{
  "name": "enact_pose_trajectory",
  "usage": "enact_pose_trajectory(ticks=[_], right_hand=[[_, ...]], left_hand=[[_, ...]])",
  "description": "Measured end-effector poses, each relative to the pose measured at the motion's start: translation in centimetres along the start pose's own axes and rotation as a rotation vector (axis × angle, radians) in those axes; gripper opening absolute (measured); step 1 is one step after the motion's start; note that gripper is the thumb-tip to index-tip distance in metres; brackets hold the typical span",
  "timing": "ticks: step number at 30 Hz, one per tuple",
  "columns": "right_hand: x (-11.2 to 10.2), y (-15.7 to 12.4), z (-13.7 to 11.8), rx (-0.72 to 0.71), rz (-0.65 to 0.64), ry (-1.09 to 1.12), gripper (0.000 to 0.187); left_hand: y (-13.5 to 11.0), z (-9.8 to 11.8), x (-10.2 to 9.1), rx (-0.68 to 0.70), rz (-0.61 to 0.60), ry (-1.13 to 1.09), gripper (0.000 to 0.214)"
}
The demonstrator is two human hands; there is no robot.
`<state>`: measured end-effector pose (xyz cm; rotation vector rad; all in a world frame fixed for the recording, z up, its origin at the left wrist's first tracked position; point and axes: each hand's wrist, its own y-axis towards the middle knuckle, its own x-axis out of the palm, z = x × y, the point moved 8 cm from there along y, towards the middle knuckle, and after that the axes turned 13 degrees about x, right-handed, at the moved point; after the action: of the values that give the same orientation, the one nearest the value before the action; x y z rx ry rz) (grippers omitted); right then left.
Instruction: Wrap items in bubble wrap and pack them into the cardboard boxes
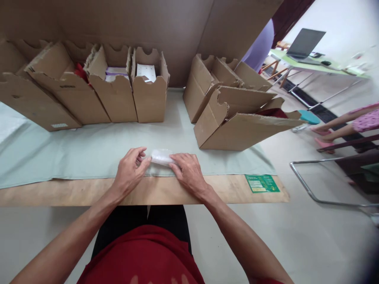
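**Clear plastic packet (161, 156) lying between two hands near the tabletop's front edge**

The packet is resting on a pale green cloth (97, 154). The right hand (189, 171) is gripping its right end, fingers closing over the top and thumb below. The left hand (130, 169) is hovering at the other end, fingers curling half open; whether its thumb is touching the plastic, I cannot tell. The cloth is covering most of the wooden tabletop (166, 193), whose bare front strip is carrying a green label (262, 184) at the right.

Behind, four cardboard file boxes (151, 102) are standing in a row at the left, and more cardboard boxes (222, 134) are clustering at the right. A large cardboard panel (133, 23) is rising behind them.

Farther right, an open laptop (306, 44) is sitting on a light-green table (334, 68). Nearer, a person's legs (340, 127) are stretching across the pale floor (284, 232) beside a turquoise stool (309, 116).
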<state>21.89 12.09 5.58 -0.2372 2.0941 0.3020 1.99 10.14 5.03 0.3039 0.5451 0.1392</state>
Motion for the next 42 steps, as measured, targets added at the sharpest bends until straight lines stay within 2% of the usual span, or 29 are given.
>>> enact_pose_trajectory(ticks=[2, 4, 6, 8, 11, 13, 15, 17, 18, 19, 21, 24, 27, 30, 33, 34, 36, 39, 40, 42], right_hand=[[-0.4, -0.1, 0.1, 0.062, -0.018, 0.142, 0.022], [-0.4, -0.6, -0.1, 0.116, -0.065, 0.307, 0.021], [-0.1, -1.3, -0.7, 0.152, -0.136, 0.482, 0.021], [0.4, -2.1, -1.4, 0.173, -0.213, 0.632, 0.022], [0.7, -3.0, -1.8, 0.157, -0.301, 0.704, 0.021], [0.2, -3.3, -1.5, 0.145, -0.335, 0.690, 0.024], [-0.8, -3.4, -0.6, 0.178, -0.352, 0.697, 0.043], [-2.1, -3.5, 0.2, 0.224, -0.364, 0.711, 0.067], [-2.7, -3.6, 0.3, 0.230, -0.366, 0.702, 0.073], [-3.3, -3.7, 0.4, 0.222, -0.363, 0.681, 0.072], [-4.3, -3.9, 0.3, 0.203, -0.329, 0.620, 0.051], [-5.7, -4.3, 0.9, 0.200, -0.226, 0.568, 0.021], [-7.7, -4.6, 2.5, 0.228, -0.130, 0.543, 0.012], [-11.2, -5.1, 4.7, 0.254, -0.030, 0.470, 0.015], [-16.5, -5.6, 7.1, 0.289, 0.113, 0.467, 0.021], [-18.6, -5.7, 7.8, 0.299, 0.194, 0.485, 0.022], [-23.5, -6.1, 9.1, 0.275, 0.446, 0.506, 0.024], [-30.6, -7.3, 9.4, 0.115, 0.889, 0.403, 0.024], [-32.2, -7.4, 9.2, 0.063, 0.969, 0.334, 0.025], [-34.1, -6.6, 8.6, 0.023, 0.987, 0.116, 0.024]], left_hand=[[-2.1, -0.4, 0.0, -0.164, 0.031, -0.239, 0.052], [-3.8, -0.3, 1.2, -0.289, 0.026, -0.485, 0.060], [-4.7, 0.3, 2.6, -0.319, 0.010, -0.664, 0.062], [-4.8, 0.8, 3.3, -0.297, 0.034, -0.738, 0.060], [-4.5, 1.2, 3.3, -0.275, 0.080, -0.698, 0.065], [-4.3, 1.9, 3.2, -0.242, 0.021, -0.601, 0.059], [-4.1, 3.3, 3.1, -0.148, -0.074, -0.443, 0.045], [-3.9, 5.2, 3.2, 0.001, -0.136, -0.281, 0.033], [-3.9, 6.2, 3.5, 0.082, -0.156, -0.226, 0.029], [-3.9, 7.1, 3.9, 0.153, -0.171, -0.193, 0.026], [-4.0, 8.3, 5.0, 0.228, -0.195, -0.167, 0.022], [-3.8, 8.8, 6.5, 0.231, -0.214, -0.139, 0.023], [-2.2, 10.3, 6.6, 0.342, -0.226, -0.086, 0.036], [1.1, 13.6, 5.6, 0.562, -0.149, 0.000, 0.045], [5.4, 17.9, 5.8, 0.807, -0.042, 0.098, 0.042], [6.8, 19.2, 6.6, 0.874, -0.033, 0.134, 0.043], [9.4, 21.2, 9.0, 0.959, -0.066, 0.210, 0.047], [11.5, 22.4, 13.2, 0.997, -0.173, 0.306, 0.038], [11.6, 22.4, 14.1, 1.012, -0.193, 0.324, 0.030], [10.6, 22.4, 15.2, 1.069, -0.189, 0.333, 0.022]])
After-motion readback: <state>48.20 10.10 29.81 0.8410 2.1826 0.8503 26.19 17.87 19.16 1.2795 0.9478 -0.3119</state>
